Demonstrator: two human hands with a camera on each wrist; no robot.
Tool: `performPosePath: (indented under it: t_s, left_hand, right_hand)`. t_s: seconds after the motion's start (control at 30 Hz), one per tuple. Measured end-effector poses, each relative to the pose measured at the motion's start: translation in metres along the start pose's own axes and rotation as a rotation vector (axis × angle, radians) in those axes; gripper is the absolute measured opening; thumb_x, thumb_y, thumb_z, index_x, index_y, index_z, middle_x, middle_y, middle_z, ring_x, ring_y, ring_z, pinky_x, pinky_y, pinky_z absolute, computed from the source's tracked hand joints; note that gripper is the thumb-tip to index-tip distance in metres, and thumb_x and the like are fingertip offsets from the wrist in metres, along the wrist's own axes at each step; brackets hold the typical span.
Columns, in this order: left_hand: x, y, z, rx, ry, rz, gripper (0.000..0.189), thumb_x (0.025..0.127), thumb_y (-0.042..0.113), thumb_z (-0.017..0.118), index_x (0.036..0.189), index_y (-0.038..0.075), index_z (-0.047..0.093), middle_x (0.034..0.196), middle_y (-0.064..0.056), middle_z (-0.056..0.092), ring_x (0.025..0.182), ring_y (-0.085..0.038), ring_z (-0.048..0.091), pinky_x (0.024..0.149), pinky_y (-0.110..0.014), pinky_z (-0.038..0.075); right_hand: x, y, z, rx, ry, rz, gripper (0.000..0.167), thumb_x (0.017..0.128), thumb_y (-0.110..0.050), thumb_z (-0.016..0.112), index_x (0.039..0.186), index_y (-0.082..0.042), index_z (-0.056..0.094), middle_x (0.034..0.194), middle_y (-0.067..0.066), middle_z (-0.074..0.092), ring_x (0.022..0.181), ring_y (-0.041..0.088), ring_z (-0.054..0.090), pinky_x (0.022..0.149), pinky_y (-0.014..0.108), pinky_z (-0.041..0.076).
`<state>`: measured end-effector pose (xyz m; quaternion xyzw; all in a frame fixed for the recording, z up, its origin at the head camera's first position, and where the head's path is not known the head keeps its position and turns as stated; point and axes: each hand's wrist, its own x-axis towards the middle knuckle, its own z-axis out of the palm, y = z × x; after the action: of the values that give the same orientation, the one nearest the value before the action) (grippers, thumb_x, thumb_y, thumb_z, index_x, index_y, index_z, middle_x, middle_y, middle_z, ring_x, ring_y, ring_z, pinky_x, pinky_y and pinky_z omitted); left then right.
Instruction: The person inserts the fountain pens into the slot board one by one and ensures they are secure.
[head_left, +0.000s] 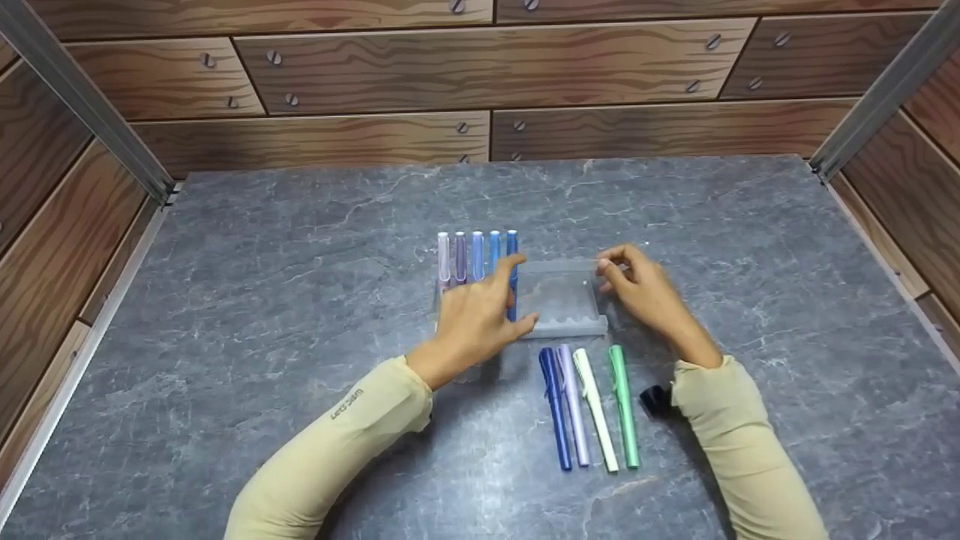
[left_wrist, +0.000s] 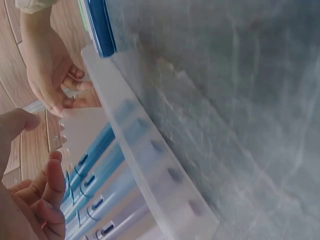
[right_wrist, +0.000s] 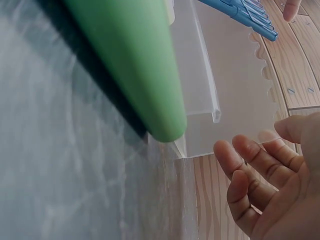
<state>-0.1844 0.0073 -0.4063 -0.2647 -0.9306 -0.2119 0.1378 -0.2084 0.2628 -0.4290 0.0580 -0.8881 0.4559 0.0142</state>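
Note:
A clear frosted plastic pen stand [head_left: 564, 328] with scalloped notches lies at the middle of the table. Capped pens in white, purple and blue [head_left: 478, 247] sit side by side in its left part; its right part holds no pens. My right hand [head_left: 645, 289] pinches the far right corner of the stand, the thumb and index finger on either side of the sheet [right_wrist: 227, 75]. Over the left part, my left hand [head_left: 480, 311] hovers with thumb and index finger spread and the other fingers loosely bent [left_wrist: 47, 195]. It partly hides the pens in the head view.
Several loose pens lie in front of the stand: a dark blue pen [head_left: 556, 409], a lilac pen [head_left: 574, 405], a cream pen [head_left: 596, 410] and a green pen [head_left: 624, 409]. A black object [head_left: 655, 401] shows at my right cuff. Wood-patterned walls [head_left: 487, 71] enclose the table.

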Motion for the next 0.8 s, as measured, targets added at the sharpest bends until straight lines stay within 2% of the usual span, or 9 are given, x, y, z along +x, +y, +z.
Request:
performPosePath:
  t_s: [0.2,0.37,0.5,0.8]
  left_hand:
    - [-0.005,0.005,0.002,-0.065,-0.091,0.0,0.075,0.078,0.047,0.074,0.137,0.015,0.042,0.08,0.006,0.069,0.053,-0.01,0.055,0.041,-0.021,0.034]
    - [-0.009,0.009,0.002,-0.142,-0.191,-0.036,0.079,0.076,0.049,0.076,0.139,0.016,0.041,0.086,0.004,0.07,0.062,-0.011,0.06,0.049,-0.021,0.042]
    - [-0.012,0.012,0.003,-0.196,-0.262,-0.054,0.082,0.074,0.051,0.077,0.139,0.017,0.041,0.089,0.003,0.069,0.065,-0.011,0.06,0.052,-0.022,0.044]
    - [-0.021,0.015,0.009,-0.229,-0.378,-0.056,0.084,0.072,0.053,0.078,0.139,0.019,0.041,0.092,0.004,0.069,0.068,-0.009,0.059,0.053,-0.02,0.043]
  right_hand:
    - [0.0,0.001,0.0,-0.001,0.009,-0.011,0.029,0.102,-0.02,0.045,0.117,0.003,0.053,0.106,0.023,0.063,0.087,0.036,0.069,0.076,0.028,0.054]
    - [0.0,0.002,0.001,0.008,0.013,-0.021,0.028,0.102,-0.018,0.045,0.117,0.004,0.054,0.105,0.023,0.063,0.086,0.036,0.069,0.074,0.022,0.053]
    - [0.0,0.002,0.001,0.007,0.011,-0.021,0.029,0.102,-0.019,0.045,0.117,0.004,0.054,0.106,0.023,0.063,0.087,0.036,0.069,0.073,0.02,0.051]
    - [0.0,0.0,0.0,-0.009,0.004,-0.012,0.033,0.102,-0.025,0.046,0.119,0.002,0.053,0.107,0.022,0.063,0.09,0.037,0.069,0.072,0.015,0.048]
